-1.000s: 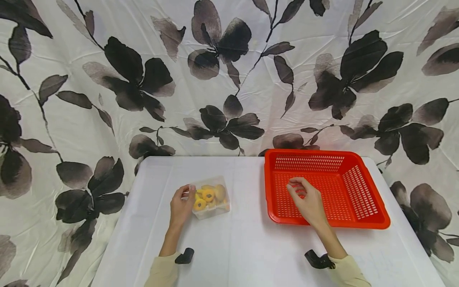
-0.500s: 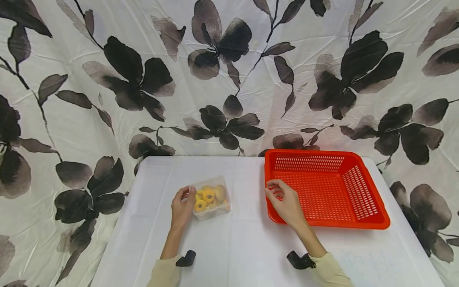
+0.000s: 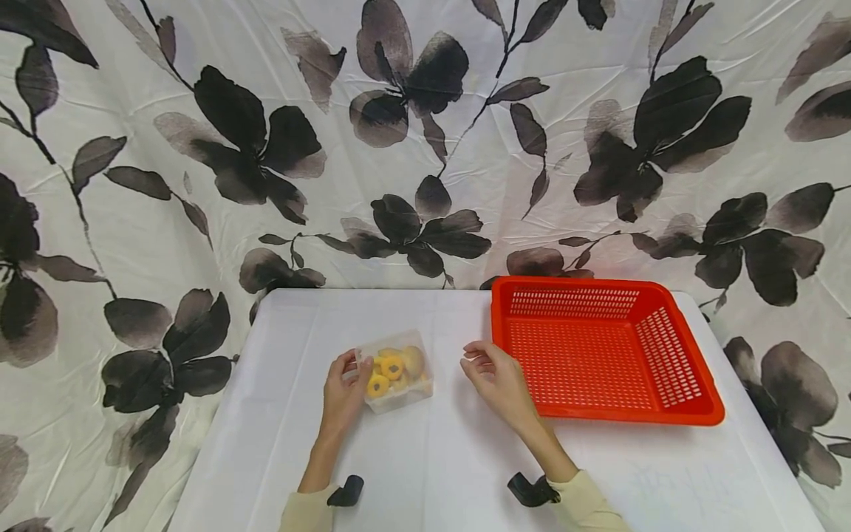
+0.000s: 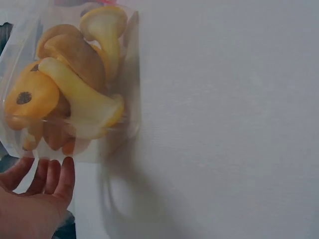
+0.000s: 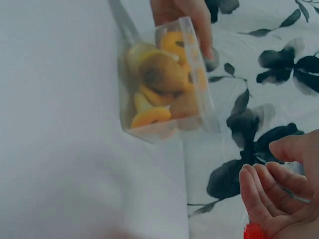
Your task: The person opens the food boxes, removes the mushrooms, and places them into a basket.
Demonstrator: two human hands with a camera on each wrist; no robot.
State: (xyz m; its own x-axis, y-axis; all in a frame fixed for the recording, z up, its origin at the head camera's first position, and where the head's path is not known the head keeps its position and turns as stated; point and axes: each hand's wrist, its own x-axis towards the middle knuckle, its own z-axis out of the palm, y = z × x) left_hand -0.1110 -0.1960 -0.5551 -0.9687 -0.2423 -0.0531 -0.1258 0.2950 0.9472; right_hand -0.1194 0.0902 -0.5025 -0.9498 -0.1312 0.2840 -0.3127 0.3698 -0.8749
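Observation:
A clear plastic box (image 3: 399, 400) stands on the left half of the white table, holding several yellow and tan mushrooms (image 4: 82, 97). My left hand (image 3: 343, 395) grips the box by its left side, thumb at the near part of the rim and fingers behind. In the left wrist view the fingertips (image 4: 67, 167) meet the box's wall. My right hand (image 3: 499, 384) hovers between the box and the red basket (image 3: 612, 420), overlapping the basket's left edge in the head view. Its fingers are loosely bent and nothing lies between them. From the right wrist, the palm shows bare.
The red perforated basket takes up the right half of the white-covered table (image 3: 266, 443). A curtain (image 3: 412, 148) with dark flowers hangs right behind the table's far edge. Black wrist cameras (image 3: 532, 490) sit at both cuffs.
My right hand has moved left, from over the basket to the gap beside it. The left hand and the box have shifted slightly right and nearer to me.

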